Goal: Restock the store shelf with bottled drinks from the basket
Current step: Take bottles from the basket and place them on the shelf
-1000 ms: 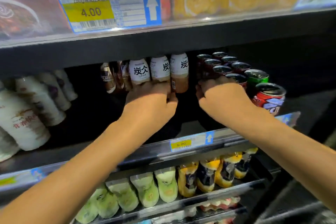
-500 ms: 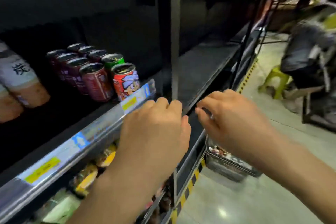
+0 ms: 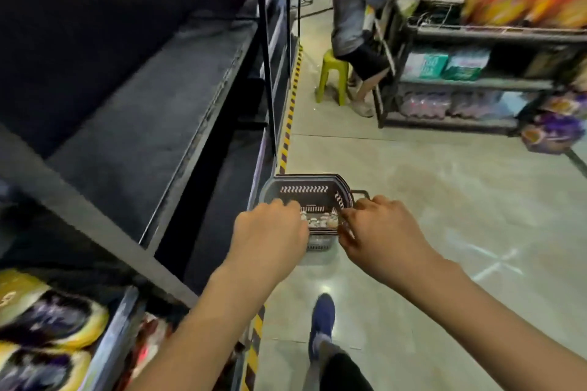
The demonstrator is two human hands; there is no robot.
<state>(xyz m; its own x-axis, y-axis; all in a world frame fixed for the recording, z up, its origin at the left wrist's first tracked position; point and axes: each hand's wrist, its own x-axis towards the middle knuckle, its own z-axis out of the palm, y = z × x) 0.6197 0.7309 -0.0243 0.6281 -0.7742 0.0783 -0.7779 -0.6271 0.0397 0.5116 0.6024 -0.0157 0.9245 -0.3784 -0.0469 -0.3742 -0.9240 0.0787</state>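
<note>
While both arms reach down, left hand and right hand loosely curled, empty, over basket of bottled drinks on floor

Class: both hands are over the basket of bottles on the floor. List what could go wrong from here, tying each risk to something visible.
1. The left hand and right hand crowd over the basket; grabbing among the packed bottles could topple some or drop one.
2. The basket sits on the floor just ahead of the blue shoe, so it might get kicked or tripped over.
</note>
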